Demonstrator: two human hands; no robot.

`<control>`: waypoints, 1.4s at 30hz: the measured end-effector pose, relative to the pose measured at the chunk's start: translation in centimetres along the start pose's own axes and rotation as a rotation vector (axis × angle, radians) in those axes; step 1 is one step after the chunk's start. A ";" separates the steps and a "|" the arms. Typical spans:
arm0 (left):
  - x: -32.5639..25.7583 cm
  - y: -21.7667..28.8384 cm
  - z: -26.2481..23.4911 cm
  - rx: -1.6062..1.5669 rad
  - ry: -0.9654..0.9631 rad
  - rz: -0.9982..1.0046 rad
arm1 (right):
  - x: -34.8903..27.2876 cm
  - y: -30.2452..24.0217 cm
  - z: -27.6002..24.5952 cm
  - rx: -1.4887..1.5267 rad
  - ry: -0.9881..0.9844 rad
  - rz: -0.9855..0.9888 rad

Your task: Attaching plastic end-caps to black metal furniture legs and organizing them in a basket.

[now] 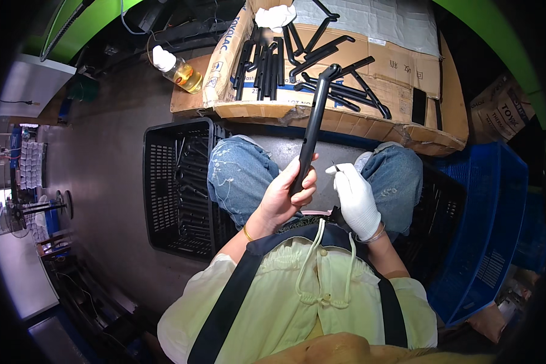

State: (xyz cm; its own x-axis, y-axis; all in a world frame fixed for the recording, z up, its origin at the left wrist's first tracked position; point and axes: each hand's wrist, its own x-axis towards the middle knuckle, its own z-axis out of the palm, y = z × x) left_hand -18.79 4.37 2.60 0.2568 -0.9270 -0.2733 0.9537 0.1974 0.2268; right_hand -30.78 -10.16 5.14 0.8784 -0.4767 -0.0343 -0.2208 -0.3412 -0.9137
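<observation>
My bare left hand (288, 185) is wrapped round the lower end of a long black plastic handle (313, 124). The handle stands tilted up and away from me, its rounded, bent end with a hole at the top. My right hand (355, 197), in a white glove, is closed just to the right of it, apart from the handle. From its fingertips pokes the dark tip of a thin pointed tool (335, 166); the rest of that tool is hidden by the glove. Beyond my hands, several similar black handles (266, 71) lie on a cardboard-covered table (400, 73).
To my left stands a black crate (148, 200) filled with black parts. A blue crate (497, 224) is at the right, beside another dark crate (452, 200). On the table's left corner is a bottle of yellow liquid (187, 77); a white cloth (275, 17) lies farther back.
</observation>
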 end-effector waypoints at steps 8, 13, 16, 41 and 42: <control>-0.2 -0.5 -0.1 0.520 0.247 0.106 | -0.4 -1.2 -0.5 0.026 -0.173 0.199; -0.3 -0.3 0.4 0.514 0.224 0.082 | -0.8 -0.6 -0.1 -0.326 -0.210 -0.210; -0.6 -0.4 0.0 0.497 0.226 0.037 | -0.6 -1.7 -0.2 -0.283 -0.212 -0.292; -0.5 -0.2 0.9 0.730 0.212 -0.010 | 0.2 -2.0 -0.1 -0.671 -0.389 -0.518; -0.5 -0.1 1.0 0.730 0.212 -0.010 | 0.2 -1.9 0.0 -0.671 -0.395 -0.511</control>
State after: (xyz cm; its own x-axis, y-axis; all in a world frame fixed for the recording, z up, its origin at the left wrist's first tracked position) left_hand -19.19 4.48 3.61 0.3439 -0.8320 -0.4353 0.6293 -0.1399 0.7645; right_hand -30.15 -9.64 6.93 0.9899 0.1289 0.0596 0.1419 -0.8893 -0.4347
